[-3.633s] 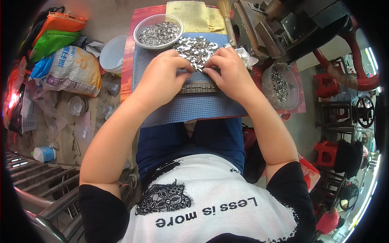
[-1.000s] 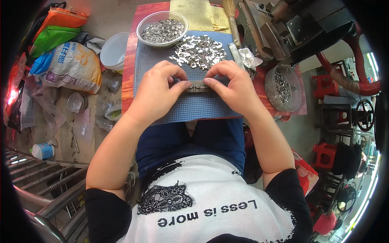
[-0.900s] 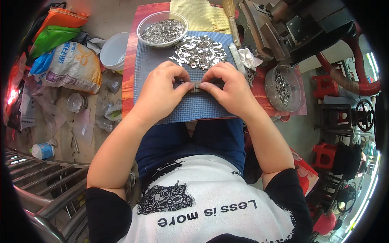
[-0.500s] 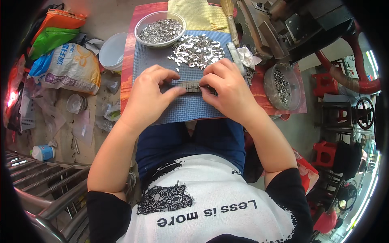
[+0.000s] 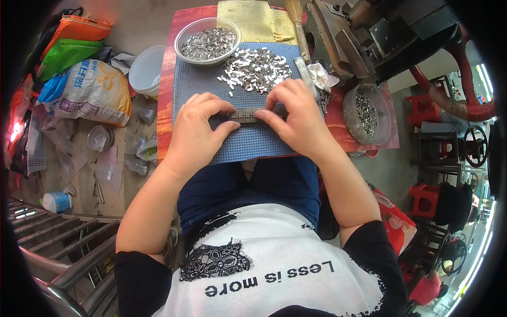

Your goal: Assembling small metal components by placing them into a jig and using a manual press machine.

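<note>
Slotted metal bar (image 5: 246, 115) lies on the blue mat (image 5: 254, 142) between left hand (image 5: 198, 126), pinching its left end, and right hand (image 5: 297, 120), clasping its right part (loose metal pieces (image 5: 256, 70) heaped beyond).

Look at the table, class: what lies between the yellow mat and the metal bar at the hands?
In the head view, a loose pile of small shiny pieces, then a bare strip of the blue mat.

Grey metal bar (image 5: 246, 115), cross-lined — lying crosswise on blue mat (image 5: 248, 145), near loose silver pieces (image 5: 257, 70).
</note>
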{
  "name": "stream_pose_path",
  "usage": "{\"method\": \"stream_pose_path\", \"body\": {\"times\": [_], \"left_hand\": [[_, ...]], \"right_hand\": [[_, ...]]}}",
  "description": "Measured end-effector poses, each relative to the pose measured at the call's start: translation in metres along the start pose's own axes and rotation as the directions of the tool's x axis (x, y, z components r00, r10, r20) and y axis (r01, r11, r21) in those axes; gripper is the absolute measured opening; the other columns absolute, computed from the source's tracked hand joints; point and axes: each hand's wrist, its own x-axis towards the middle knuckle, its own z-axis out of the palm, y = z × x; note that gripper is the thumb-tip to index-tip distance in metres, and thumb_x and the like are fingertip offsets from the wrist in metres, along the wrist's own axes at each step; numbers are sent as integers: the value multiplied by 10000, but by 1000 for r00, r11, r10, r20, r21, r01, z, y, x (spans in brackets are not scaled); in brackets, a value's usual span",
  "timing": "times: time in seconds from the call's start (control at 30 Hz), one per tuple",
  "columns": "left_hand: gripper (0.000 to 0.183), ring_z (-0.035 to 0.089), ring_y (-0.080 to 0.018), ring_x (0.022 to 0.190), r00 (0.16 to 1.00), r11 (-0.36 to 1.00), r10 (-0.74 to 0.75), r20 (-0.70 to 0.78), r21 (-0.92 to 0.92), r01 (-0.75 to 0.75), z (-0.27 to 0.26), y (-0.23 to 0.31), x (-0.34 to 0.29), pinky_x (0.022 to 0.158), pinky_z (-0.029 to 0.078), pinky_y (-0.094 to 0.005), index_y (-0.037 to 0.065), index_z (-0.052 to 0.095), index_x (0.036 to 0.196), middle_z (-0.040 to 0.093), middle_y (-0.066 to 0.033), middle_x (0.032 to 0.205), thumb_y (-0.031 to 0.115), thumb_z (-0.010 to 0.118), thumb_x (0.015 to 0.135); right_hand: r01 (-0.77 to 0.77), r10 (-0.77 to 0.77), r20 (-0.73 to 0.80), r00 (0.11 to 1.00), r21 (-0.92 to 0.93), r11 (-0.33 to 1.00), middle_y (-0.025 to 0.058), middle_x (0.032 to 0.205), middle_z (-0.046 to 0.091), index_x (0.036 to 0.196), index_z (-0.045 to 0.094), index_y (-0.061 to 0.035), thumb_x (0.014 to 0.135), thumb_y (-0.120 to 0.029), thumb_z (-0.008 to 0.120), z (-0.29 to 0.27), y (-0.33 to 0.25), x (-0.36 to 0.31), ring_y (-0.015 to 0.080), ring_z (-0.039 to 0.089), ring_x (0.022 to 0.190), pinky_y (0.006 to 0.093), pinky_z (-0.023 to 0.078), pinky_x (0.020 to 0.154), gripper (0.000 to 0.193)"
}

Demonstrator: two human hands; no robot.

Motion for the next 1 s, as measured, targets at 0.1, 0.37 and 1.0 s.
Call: {"method": "stream_pose_path", "body": {"times": [0.1,0.37,1.0], "left_hand": [[208,609,-291,930,999,999,-44,3,-28,44,0,4,0,845,489,-386,26,741,915,671,-108,913,95,808,731],[302,589,-313,1010,985,878,155,-71,467,-104,-61,-31,85,880,489,-404,38,707,1153,672,-117,1004,72,683,854],[154,568,-255,1045,969,859,244,41,454,-236,-57,-63,126,929,470,-373,130,810,915,692,-29,966,202,757,790]], "right_hand": [[-48,45,36,998,104,993,96,921,573,845,623,-63,816,-198,774,2,3,2,307,523,940,398,420,835,204],[-125,159,-145,977,220,968,85,792,587,796,613,-26,849,-177,760,1,11,-7,272,546,801,361,442,744,217],[28,-19,-106,994,90,996,158,857,648,858,649,-18,907,-198,657,0,1,100,363,586,888,445,468,815,187]]}}
